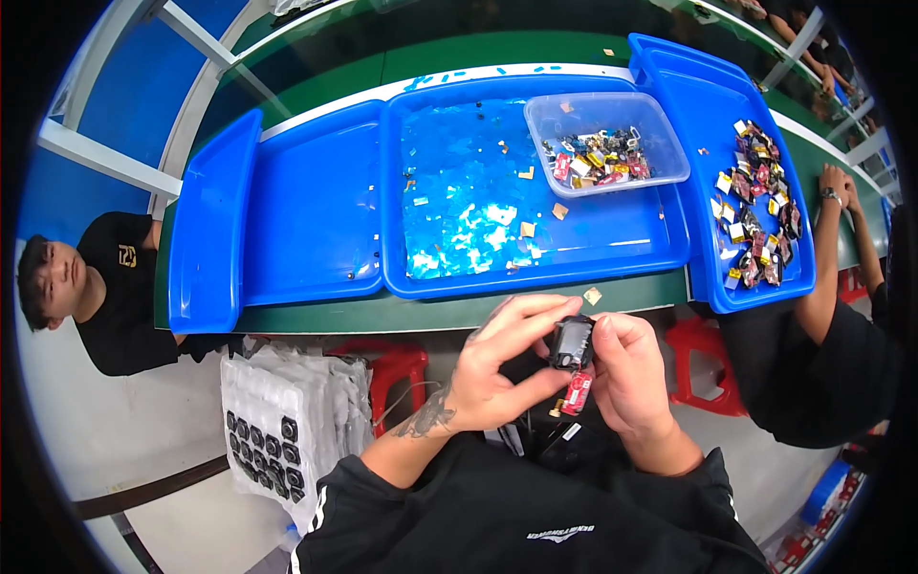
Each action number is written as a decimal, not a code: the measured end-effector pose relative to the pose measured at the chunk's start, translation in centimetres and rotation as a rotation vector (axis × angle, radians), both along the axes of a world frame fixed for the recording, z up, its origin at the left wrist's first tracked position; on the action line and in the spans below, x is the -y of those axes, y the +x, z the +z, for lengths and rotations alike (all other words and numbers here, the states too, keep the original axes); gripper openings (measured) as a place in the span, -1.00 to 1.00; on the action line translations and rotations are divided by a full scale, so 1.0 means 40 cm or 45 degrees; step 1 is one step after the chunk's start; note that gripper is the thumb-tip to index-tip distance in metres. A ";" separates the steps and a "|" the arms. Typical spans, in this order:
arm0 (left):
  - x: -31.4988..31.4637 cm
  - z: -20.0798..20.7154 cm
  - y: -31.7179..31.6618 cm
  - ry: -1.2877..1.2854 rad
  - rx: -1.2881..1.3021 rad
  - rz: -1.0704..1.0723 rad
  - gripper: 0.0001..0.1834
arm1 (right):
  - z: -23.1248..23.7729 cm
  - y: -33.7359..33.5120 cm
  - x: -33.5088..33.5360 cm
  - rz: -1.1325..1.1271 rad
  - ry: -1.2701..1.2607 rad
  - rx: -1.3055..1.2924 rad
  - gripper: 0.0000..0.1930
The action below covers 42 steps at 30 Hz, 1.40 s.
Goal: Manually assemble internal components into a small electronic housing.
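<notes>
- Black, boxy plastic device (572,342) with a smooth grey face; a small red rectangular circuit board (578,392) hangs at its lower end, with a gold-coloured bit at the board's tip.
- It is held in the air in front of the person's chest, just off the near edge of the green table (354,320).
- 2 bare hands hold this 1 device: the left hand (497,364) has its fingers along the top and its thumb low beside the red board; the right hand (626,373) grips the opposite side, thumb near the upper corner.
- At least 4 blue plastic trays (316,206) stand side by side on the table.
- 1 clear rectangular plastic tub (660,181) sits in the widest tray, filled with mixed small red, black, white and yellow parts (602,158), too jumbled to count.
- Shiny, thin blue pieces (469,230) cover much of that tray, beyond counting, with at least 3 small tan squares (528,230) among them.
- 1 loose heap of similar electronic parts (755,206) lies in the rightmost tray.
- At least 2 red plastic stools (703,368) show below the table.
</notes>
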<state>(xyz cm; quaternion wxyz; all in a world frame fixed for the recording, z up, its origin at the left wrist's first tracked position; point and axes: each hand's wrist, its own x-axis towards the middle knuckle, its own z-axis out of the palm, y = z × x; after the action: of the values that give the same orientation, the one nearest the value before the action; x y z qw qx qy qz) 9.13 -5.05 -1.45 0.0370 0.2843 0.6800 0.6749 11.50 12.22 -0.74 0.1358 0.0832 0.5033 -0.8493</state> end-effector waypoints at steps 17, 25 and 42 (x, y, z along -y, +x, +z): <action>-0.019 0.018 0.019 0.263 0.006 0.415 -0.36 | 0.037 0.046 0.016 -0.158 0.399 -0.476 -0.81; -0.022 0.033 0.030 0.447 0.458 0.186 -0.42 | 0.054 0.026 -0.018 -0.103 0.247 -0.244 -0.93; -0.007 0.033 0.031 0.268 0.536 -0.095 -0.43 | 0.047 0.000 -0.019 -0.077 0.847 -0.425 -0.95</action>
<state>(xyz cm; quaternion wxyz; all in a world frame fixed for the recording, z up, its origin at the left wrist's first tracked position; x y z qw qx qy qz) 10.37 -4.76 -0.12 0.1730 0.1644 0.5722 0.7846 11.50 12.97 1.15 -0.0075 -0.0020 0.7642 -0.6449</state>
